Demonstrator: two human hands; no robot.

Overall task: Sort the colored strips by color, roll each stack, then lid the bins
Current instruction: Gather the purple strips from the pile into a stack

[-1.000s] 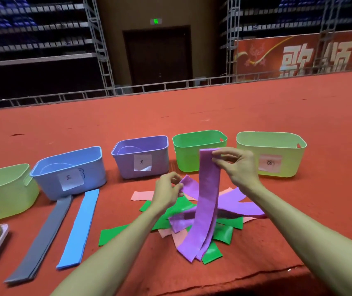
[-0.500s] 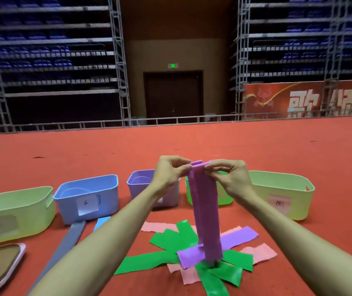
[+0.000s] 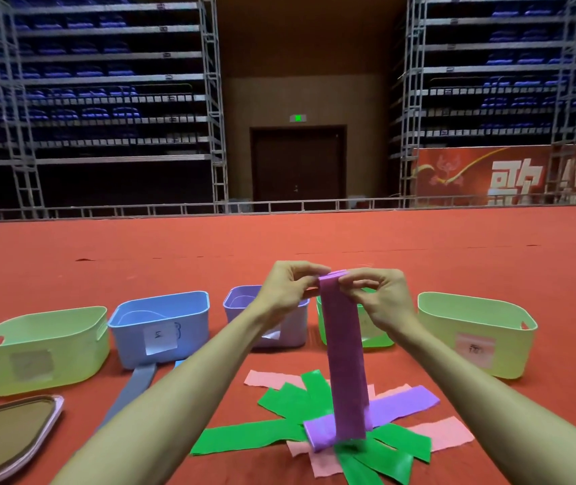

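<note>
Above the pile (image 3: 281, 402), left hand (image 3: 286, 287) and right hand (image 3: 383, 297) pinch purple strips (image 3: 344, 362); bin labels (image 3: 160, 339) illegible.

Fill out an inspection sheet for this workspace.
Surface: red carpet.
Job's things: held purple strips hang over a pile of green strips, pink strips and a lying purple strip; grey strip before the blue bin; left pale bin, purple bin, green bin, right pale bin unlidded; lid at near left.
Clutter: nothing seen.
Hands: left hand and right hand pinch the held strips' top end.
Cables: nothing seen.
Surroundings: metal racks, dark door, red banner.
</note>
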